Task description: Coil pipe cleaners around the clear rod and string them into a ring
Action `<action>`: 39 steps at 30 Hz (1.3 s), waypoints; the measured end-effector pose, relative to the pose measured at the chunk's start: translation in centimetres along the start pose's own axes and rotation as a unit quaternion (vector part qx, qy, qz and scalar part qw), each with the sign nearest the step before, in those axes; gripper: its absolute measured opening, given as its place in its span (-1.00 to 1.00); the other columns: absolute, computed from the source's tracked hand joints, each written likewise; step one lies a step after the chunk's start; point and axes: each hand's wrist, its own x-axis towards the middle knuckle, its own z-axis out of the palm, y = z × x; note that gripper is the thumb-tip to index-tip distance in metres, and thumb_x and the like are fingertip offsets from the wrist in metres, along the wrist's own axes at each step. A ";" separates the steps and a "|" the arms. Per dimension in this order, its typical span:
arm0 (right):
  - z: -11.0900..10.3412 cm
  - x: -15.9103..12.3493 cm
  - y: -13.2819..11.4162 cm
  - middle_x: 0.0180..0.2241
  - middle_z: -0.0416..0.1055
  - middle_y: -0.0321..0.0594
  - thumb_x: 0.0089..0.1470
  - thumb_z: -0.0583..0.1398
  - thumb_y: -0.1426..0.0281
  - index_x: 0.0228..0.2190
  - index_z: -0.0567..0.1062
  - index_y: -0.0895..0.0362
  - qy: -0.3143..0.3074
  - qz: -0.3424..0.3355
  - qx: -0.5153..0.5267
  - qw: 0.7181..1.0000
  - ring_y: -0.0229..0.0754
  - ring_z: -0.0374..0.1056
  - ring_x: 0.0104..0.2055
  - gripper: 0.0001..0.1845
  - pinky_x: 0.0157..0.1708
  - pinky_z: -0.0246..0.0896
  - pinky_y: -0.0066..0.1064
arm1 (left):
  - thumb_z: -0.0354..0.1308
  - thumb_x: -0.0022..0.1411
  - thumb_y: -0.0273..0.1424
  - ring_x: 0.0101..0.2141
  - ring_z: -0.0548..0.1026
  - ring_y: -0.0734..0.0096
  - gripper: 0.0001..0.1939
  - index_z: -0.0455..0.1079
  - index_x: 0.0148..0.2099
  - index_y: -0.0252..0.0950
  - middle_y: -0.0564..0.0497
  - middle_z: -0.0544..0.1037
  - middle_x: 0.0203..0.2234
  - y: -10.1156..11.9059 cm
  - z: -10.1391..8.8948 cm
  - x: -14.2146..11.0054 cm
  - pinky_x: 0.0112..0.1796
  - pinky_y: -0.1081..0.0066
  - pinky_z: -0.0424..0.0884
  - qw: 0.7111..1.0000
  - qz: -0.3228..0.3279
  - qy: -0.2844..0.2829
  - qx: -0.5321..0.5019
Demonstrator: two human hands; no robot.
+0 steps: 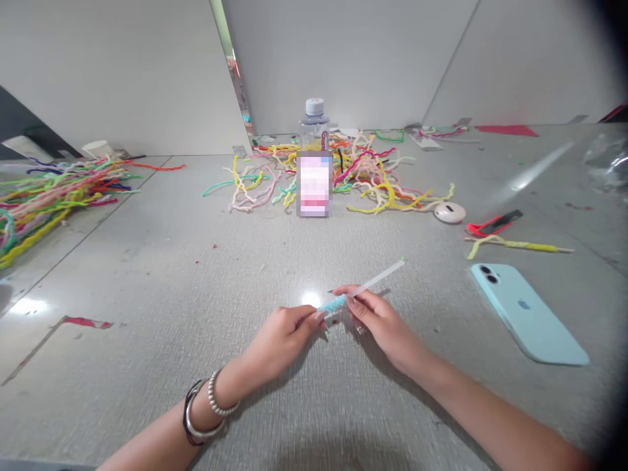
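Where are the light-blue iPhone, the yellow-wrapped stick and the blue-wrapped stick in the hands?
Light-blue iPhone (530, 316), head view: middle of its back.
Yellow-wrapped stick (528, 246), head view: its yellow wrapping.
Blue-wrapped stick (335, 303), head view: its exposed blue wrapping.

Bright light; white glare spots on grey counter (161, 275). Soft shadow beneath right hand (381, 322). Right corners dark; bottle (314, 131) partly pixelated.

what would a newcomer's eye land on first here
Probably the pale stick with light blue wrapping in the middle, held between the left hand and right hand. Next, likely the heap of bright yarn near the back, around a white-capped bottle. The light blue phone also stands out, lying on the grey table at the right.
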 end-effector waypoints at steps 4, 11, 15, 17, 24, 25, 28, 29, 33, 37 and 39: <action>-0.2 0.2 0.0 -0.50 0.17 -0.34 0.16 0.18 0.07 -0.11 0.52 0.09 -0.026 0.013 0.082 0.996 -0.27 0.08 -0.42 -0.59 -0.39 -0.05 -0.41 | -0.15 0.38 -0.05 -0.60 0.07 0.55 -0.45 0.42 -0.38 -0.36 0.15 0.14 -0.66 0.2 -0.2 0.1 -0.52 0.45 -0.01 0.992 -0.033 -0.033 -0.121; 0.1 0.0 -0.5 -0.51 0.17 -0.33 0.13 0.20 0.04 -0.22 0.57 0.10 -0.010 -0.016 0.037 0.999 -0.27 0.08 -0.44 -0.60 -0.41 -0.03 -0.41 | -0.21 0.38 -0.02 -0.66 0.00 0.58 -0.40 0.29 -0.51 -0.34 0.18 0.09 -0.72 -0.2 -0.2 0.2 -0.58 0.46 -0.03 0.970 -0.053 -0.083 -0.224; 0.0 0.0 -0.3 -0.51 0.16 -0.33 0.16 0.16 0.02 -0.21 0.55 0.11 0.014 -0.034 -0.011 0.999 -0.26 0.08 -0.45 -0.57 -0.43 -0.02 -0.41 | -0.13 0.38 -0.07 -0.59 0.11 0.55 -0.51 0.34 -0.37 -0.33 0.16 0.18 -0.64 0.1 -0.1 0.1 -0.53 0.48 0.02 0.996 -0.018 -0.016 -0.081; 0.0 0.1 0.0 -0.51 0.15 -0.33 0.17 0.14 0.01 -0.20 0.53 0.13 0.028 -0.028 -0.021 0.999 -0.26 0.07 -0.46 -0.55 -0.45 -0.02 -0.41 | 0.01 0.33 -0.10 -0.58 0.14 0.54 -0.65 0.36 -0.19 -0.31 0.19 0.19 -0.64 0.3 0.0 0.0 -0.52 0.49 0.02 1.000 -0.006 0.012 -0.002; -0.1 0.2 0.4 -0.57 0.05 -0.38 0.18 0.13 0.01 -0.51 0.35 0.11 0.030 -0.048 -0.017 0.998 -0.30 -0.02 -0.53 -0.55 -0.53 -0.09 -0.42 | -0.06 0.38 -0.24 -0.58 0.14 0.55 -0.71 0.34 -0.30 -0.31 0.17 0.23 -0.62 0.1 0.1 -0.2 -0.49 0.48 0.04 0.995 0.035 0.024 0.093; -0.1 0.1 0.3 -0.58 0.06 -0.38 0.18 0.13 0.01 -0.53 0.32 0.10 0.028 -0.050 -0.017 0.998 -0.30 -0.01 -0.53 -0.54 -0.53 -0.09 -0.42 | -0.07 0.39 -0.22 -0.58 0.12 0.55 -0.67 0.32 -0.34 -0.32 0.17 0.21 -0.62 0.1 0.1 -0.2 -0.50 0.48 0.03 0.996 0.039 0.022 0.081; -0.1 0.1 0.1 -0.58 0.09 -0.38 0.18 0.13 0.01 -0.54 0.33 0.10 0.028 -0.058 -0.018 0.998 -0.30 0.02 -0.53 -0.54 -0.51 -0.05 -0.42 | -0.10 0.40 -0.16 -0.57 0.10 0.55 -0.59 0.32 -0.37 -0.33 0.17 0.16 -0.62 0.1 0.1 -0.2 -0.51 0.47 0.02 0.999 0.038 0.016 0.029; -0.1 0.1 0.0 -0.57 0.11 -0.37 0.18 0.13 0.01 -0.53 0.35 0.11 0.030 -0.061 -0.018 0.998 -0.30 0.04 -0.53 -0.54 -0.51 -0.03 -0.42 | -0.10 0.40 -0.15 -0.56 0.10 0.55 -0.58 0.34 -0.36 -0.34 0.16 0.15 -0.61 0.2 0.1 -0.1 -0.51 0.47 0.02 0.999 0.036 0.015 0.010; -0.1 0.2 0.1 -0.54 0.18 -0.34 0.19 0.12 0.03 -0.48 0.42 0.12 0.030 -0.067 -0.021 0.997 -0.29 0.09 -0.50 -0.57 -0.48 0.03 -0.43 | -0.09 0.38 -0.12 -0.56 0.07 0.55 -0.55 0.39 -0.34 -0.36 0.15 0.13 -0.61 0.5 0.0 0.0 -0.52 0.46 -0.01 0.997 0.008 0.006 -0.082; -0.1 0.2 0.2 -0.50 0.26 -0.30 0.21 0.12 0.05 -0.33 0.51 0.12 0.017 -0.075 -0.014 0.997 -0.27 0.17 -0.47 -0.60 -0.45 0.10 -0.42 | -0.09 0.35 -0.05 -0.62 0.01 0.57 -0.52 0.33 -0.38 -0.35 0.19 0.07 -0.67 0.6 -0.3 0.0 -0.56 0.45 -0.07 0.978 -0.038 -0.034 -0.200; 0.0 0.1 0.2 -0.48 0.29 -0.28 0.22 0.11 0.06 -0.24 0.54 0.11 0.007 -0.077 -0.007 0.997 -0.27 0.19 -0.46 -0.60 -0.43 0.13 -0.42 | -0.08 0.35 -0.05 -0.64 -0.04 0.59 -0.52 0.30 -0.41 -0.34 0.21 0.03 -0.70 0.6 -0.3 -0.1 -0.58 0.45 -0.09 0.964 -0.050 -0.059 -0.256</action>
